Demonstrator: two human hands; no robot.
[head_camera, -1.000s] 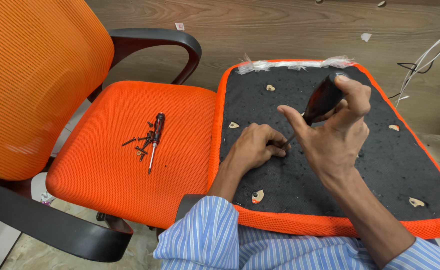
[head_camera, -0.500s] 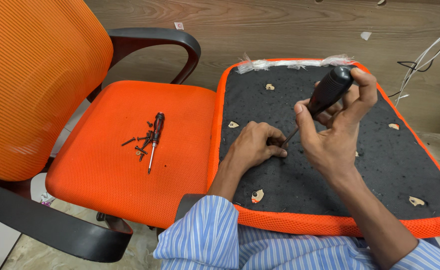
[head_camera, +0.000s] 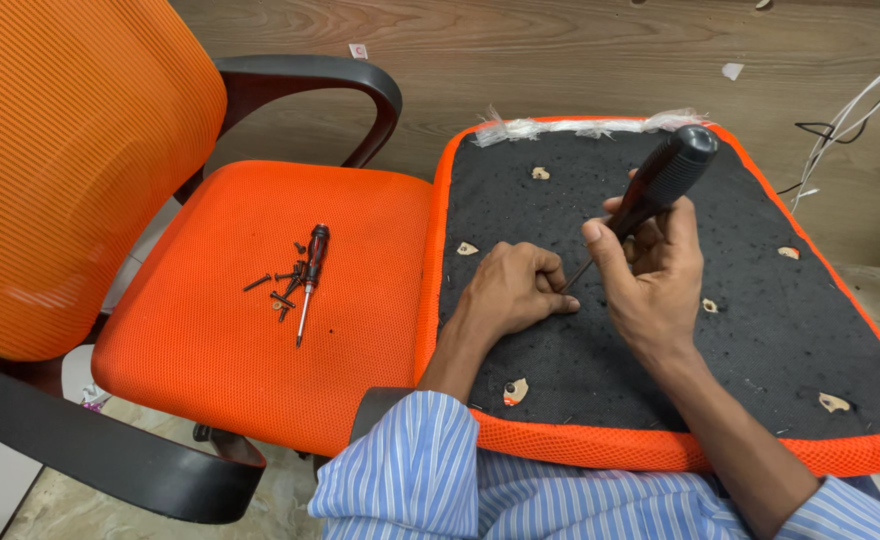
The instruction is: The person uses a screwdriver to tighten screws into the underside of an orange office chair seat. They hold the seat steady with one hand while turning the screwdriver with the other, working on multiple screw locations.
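Fingers (head_camera: 660, 235) wrap a black screwdriver (head_camera: 660, 180) over the upturned seat pad (head_camera: 760, 330) by a wood-panelled wall (head_camera: 560, 60).

The left hand (head_camera: 513, 290) lies palm down, fingers curled loosely, knuckles up, its fingertips pointing toward three o'clock. Its forearm runs back toward seven o'clock into a striped blue sleeve (head_camera: 410, 470). The right hand (head_camera: 650, 270) stands just beside it at three o'clock, wrist bent, fingers and thumb wrapped tight in a closed fist-like grip, thumb up toward twelve o'clock. Its bare forearm stretches back toward five o'clock.
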